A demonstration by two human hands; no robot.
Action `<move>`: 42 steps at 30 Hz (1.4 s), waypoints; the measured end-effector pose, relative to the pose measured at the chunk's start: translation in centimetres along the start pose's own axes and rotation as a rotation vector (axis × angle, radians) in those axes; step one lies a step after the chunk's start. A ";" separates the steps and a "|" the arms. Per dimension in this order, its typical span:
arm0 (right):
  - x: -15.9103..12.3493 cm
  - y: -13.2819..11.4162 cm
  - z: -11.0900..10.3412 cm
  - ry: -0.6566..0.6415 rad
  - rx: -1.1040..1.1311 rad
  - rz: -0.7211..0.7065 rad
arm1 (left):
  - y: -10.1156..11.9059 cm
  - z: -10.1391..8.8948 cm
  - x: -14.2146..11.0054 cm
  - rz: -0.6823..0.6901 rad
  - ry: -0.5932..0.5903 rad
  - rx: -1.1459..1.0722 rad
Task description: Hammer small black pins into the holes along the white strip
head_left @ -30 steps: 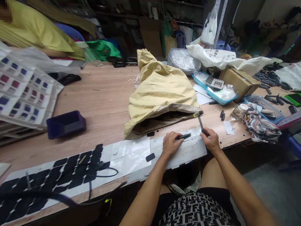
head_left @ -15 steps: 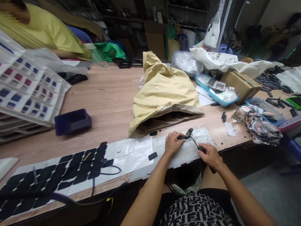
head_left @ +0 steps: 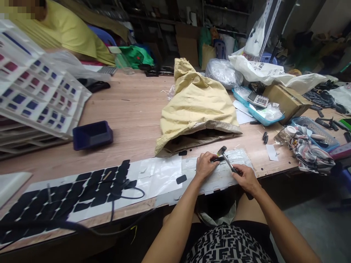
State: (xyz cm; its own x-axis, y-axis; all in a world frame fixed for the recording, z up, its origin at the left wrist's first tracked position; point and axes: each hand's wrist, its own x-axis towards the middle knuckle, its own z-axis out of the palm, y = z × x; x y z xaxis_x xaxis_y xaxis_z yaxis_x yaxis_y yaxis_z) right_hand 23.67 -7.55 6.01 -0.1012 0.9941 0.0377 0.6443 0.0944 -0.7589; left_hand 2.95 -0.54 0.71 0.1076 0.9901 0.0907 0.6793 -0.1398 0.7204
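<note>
Hammer (head_left: 228, 162): was gripped in the right hand (head_left: 246, 178), its head (head_left: 222, 150) at a black piece (head_left: 219, 159); contact could not be told. Black piece: was held in the left hand (head_left: 205, 165), over a pale sheet (head_left: 201, 181) along the table's (head_left: 134, 113) near edge. Sack (head_left: 201, 104): lay farther back.
</note>
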 end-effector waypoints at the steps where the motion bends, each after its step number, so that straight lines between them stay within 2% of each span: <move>1: 0.7 0.4 -0.2 0.026 0.038 0.011 | 0.0 0.0 0.0 0.001 0.000 -0.005; 4: 3.2 1.9 -0.7 0.110 0.198 0.073 | 0.0 0.0 -0.1 -0.004 -0.001 -0.014; 8: 5.6 4.0 -0.3 0.189 0.221 0.107 | 0.1 -0.1 -0.2 -0.005 -0.015 -0.006; 11: 6.1 4.9 0.2 0.224 0.219 0.125 | 0.1 -0.5 -0.1 0.030 -0.041 -0.007; 14: 5.9 5.1 0.4 0.229 0.222 0.124 | 0.5 -1.1 -0.9 0.131 -0.061 -0.073; 17: 5.7 5.2 0.5 0.228 0.221 0.118 | 1.4 -1.6 -4.1 0.233 -0.130 -0.187; 21: 5.7 5.6 0.6 0.232 0.202 0.122 | 2.2 -0.8 -11.4 0.231 -0.373 -0.260; 24: 5.8 5.8 0.7 0.234 0.186 0.123 | 1.3 1.2 -15.6 0.101 -0.492 -0.167; 26: 5.7 5.7 0.7 0.237 0.176 0.118 | 0.4 2.6 -16.9 -0.035 -0.508 -0.043; 28: 5.7 5.6 0.7 0.239 0.168 0.108 | -0.2 3.2 -17.1 -0.175 -0.527 0.097; 31: 5.6 5.5 0.5 0.236 0.160 0.089 | 0.6 1.9 -15.8 -0.238 -0.633 0.111; 33: 5.5 5.4 0.5 0.223 0.159 0.073 | 1.9 -0.2 -13.6 -0.176 -0.667 -0.053; 34: 5.5 5.5 0.4 0.213 0.161 0.064 | 2.5 -1.4 -12.1 -0.148 -0.635 -0.137; 36: 5.5 5.5 0.4 0.197 0.166 0.050 | 3.2 -3.6 -7.9 -0.146 -0.422 -0.201; 39: 5.5 5.5 0.3 0.191 0.175 0.044 | 2.2 -5.6 -0.3 -0.277 0.054 -0.003; 40: 5.5 5.5 0.3 0.193 0.178 0.045 | 1.5 -5.8 2.1 -0.327 0.168 0.067; 42: 5.5 5.5 0.3 0.200 0.183 0.045 | 0.2 -5.9 6.2 -0.413 0.317 0.167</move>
State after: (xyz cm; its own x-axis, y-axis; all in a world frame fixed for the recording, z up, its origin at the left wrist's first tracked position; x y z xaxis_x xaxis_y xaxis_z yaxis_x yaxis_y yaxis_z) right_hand 26.42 -1.55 1.89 0.0876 0.9895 0.1152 0.4949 0.0572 -0.8671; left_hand -0.59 5.62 5.47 -0.3988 0.9159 0.0446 0.7276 0.2865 0.6233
